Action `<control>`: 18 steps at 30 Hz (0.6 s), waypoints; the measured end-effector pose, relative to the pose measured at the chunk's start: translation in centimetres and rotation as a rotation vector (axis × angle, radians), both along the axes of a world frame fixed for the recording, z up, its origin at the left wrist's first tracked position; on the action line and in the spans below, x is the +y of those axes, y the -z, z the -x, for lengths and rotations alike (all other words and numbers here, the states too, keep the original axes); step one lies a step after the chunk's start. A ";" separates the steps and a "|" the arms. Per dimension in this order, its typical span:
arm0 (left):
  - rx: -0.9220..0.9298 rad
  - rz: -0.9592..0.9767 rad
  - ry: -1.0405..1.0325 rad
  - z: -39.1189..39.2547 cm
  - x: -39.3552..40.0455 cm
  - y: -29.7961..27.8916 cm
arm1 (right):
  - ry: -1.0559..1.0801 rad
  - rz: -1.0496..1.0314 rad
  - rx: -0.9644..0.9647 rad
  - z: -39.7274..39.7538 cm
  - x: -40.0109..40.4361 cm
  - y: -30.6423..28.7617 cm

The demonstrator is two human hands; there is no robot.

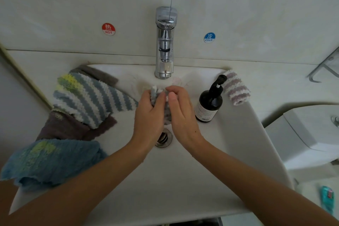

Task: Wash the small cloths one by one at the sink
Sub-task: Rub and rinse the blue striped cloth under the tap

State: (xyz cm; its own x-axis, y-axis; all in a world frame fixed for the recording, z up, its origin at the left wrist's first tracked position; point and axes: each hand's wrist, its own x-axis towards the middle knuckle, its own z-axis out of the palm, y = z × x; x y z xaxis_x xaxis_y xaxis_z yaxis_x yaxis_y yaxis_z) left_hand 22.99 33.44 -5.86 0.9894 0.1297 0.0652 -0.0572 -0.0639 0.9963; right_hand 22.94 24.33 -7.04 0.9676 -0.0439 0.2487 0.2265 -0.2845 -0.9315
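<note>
At the far left, a blue cloth (51,161) with yellow-green stains hangs over the left rim of the sink (229,152). Behind it lies a dark purple cloth (64,128), and on top of that a striped cloth (88,97) in grey-blue and white, with a yellow patch at its corner. A grey cloth (97,74) shows from under the striped one, near the back edge. On the wall above, a red sticker (108,29) says HOT.

In the middle, the chrome tap (165,42) stands at the back of the sink. Just below its spout, the two hands meet over the basin. The left hand (149,113) and the right hand (180,113) both grasp a small cloth (159,95), striped grey-blue and white, which is bunched up between them; the fingers of both are curled around it. The cloth is above the basin, in front of the tap. Whether water runs I cannot tell. Under the hands, the metal drain (164,138) is partly seen.

To the right, a blue sticker (209,37) says COLD. A dark pump bottle (209,104) stands on the right rim of the sink, and just beside it, further right, a cloth with pale purple and white stripes (236,88) lies on the rim corner. At the right edge stands a white toilet tank (311,134).
</note>
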 end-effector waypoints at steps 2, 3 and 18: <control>-0.018 0.014 -0.013 -0.1 0.3 0.0 | -0.011 0.014 0.048 0.0 0.1 0.1; -0.027 0.037 -0.005 -0.1 0.3 0.0 | -0.012 0.015 0.053 0.0 0.2 0.1; -0.195 -0.086 -0.074 0.5 -1.1 0.4 | 0.120 -0.266 0.179 0.7 1.2 -1.4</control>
